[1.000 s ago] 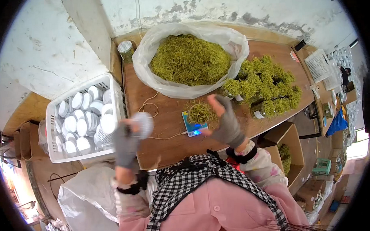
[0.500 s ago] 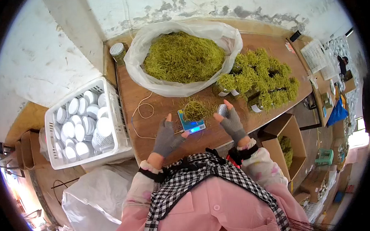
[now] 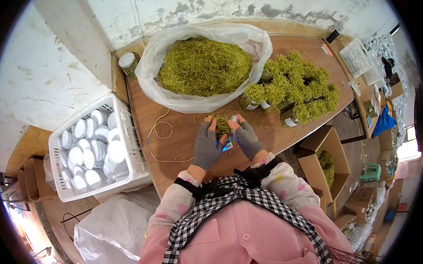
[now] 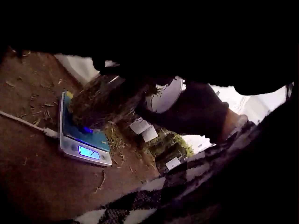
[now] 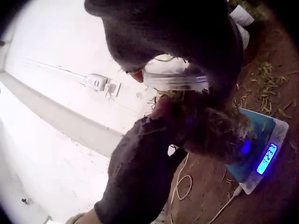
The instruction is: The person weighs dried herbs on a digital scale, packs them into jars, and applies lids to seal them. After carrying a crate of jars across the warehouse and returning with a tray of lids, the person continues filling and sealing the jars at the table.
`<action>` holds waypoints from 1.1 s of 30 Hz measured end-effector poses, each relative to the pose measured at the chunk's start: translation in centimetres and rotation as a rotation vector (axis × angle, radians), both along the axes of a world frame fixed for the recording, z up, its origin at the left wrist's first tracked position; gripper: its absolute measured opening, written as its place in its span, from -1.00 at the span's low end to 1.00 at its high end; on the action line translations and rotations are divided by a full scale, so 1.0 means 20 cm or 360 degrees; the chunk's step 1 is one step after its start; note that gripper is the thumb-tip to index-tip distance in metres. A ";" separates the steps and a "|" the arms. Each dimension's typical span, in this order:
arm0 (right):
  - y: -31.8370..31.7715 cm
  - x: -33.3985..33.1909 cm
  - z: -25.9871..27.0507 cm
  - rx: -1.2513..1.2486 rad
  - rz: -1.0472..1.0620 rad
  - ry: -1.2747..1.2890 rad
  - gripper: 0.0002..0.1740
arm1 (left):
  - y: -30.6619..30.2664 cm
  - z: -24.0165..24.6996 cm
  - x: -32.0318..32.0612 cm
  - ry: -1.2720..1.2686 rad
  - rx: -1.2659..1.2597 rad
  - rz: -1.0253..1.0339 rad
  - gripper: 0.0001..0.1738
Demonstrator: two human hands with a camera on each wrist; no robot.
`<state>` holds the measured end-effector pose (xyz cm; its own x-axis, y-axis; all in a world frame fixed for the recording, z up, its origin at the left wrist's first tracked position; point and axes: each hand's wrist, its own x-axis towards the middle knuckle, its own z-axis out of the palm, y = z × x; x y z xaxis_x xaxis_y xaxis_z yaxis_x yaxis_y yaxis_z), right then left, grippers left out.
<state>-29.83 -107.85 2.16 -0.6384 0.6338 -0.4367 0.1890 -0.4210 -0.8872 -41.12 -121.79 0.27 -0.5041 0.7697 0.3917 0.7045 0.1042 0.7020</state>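
Note:
Dried green stems (image 3: 222, 125) fill a clear jar that stands on a small blue scale (image 4: 88, 144). My left hand (image 3: 207, 146), in a grey fingerless glove, holds the jar near its mouth, fingers on the left side. On the jar's other side, my right hand (image 3: 247, 141) grips a round lid (image 5: 175, 80), tilted beside and above the jar mouth in the right wrist view. The scale's lit display (image 5: 266, 159) faces out below the jar. Both hands partly hide the jar.
A plastic bag (image 3: 146, 71) heaped with green stems stands behind. Several filled jars (image 3: 308, 89) are at the right. A white basket (image 3: 138, 155) of lids is at the left, and a lidded jar (image 3: 128, 64) at the back left. A cord (image 3: 151, 134) crosses the table.
My left hand has come from near the lid basket to the jar on the scale. My right hand has moved leftward to the jar with the lid.

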 end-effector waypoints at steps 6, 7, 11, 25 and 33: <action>-0.12 -0.11 0.07 0.1181 0.0255 -0.0474 0.00 | 0.04 -0.06 0.01 0.0038 0.0064 0.0053 -0.43; -0.12 -0.14 0.11 0.1330 0.0320 -0.0378 0.03 | 0.04 -0.06 0.01 -0.0021 0.0049 0.0086 -0.45; -0.06 -0.19 0.07 0.1607 0.0597 -0.0325 -0.01 | 0.02 -0.06 -0.01 -0.0070 0.0030 0.0045 -0.40; -0.04 -0.23 0.10 0.1421 0.0628 -0.0419 -0.12 | -0.18 -0.01 -0.06 -0.0262 -0.0022 0.0119 -0.22; -0.07 -0.22 0.13 0.1444 0.0625 -0.0360 -0.14 | -0.20 0.13 -0.06 -0.0371 -0.0042 0.0143 -0.53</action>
